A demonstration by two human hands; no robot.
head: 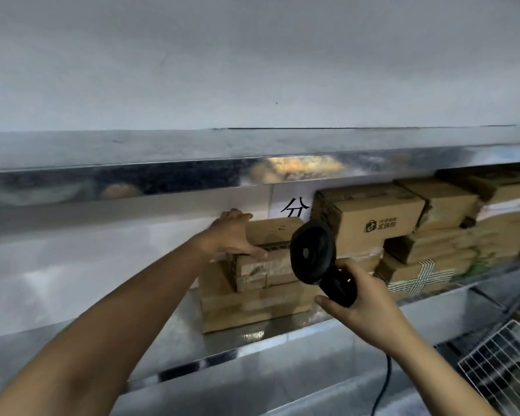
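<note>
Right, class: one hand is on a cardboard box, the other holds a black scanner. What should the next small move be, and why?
Probably draw the top box forward with the left hand and turn it toward the scanner. The left hand holds the box's left end, the right hand holds the scanner close beside it, and no clear label shows on the box.

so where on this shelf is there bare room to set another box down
Bare room: the shelf left of the stack, from white wall to front edge. A gap also lies between the top box, gripped by the left hand, and the upper shelf. Crowded: right of the scanner in the right hand, stacked boxes reach nearly to the upper shelf.
</note>
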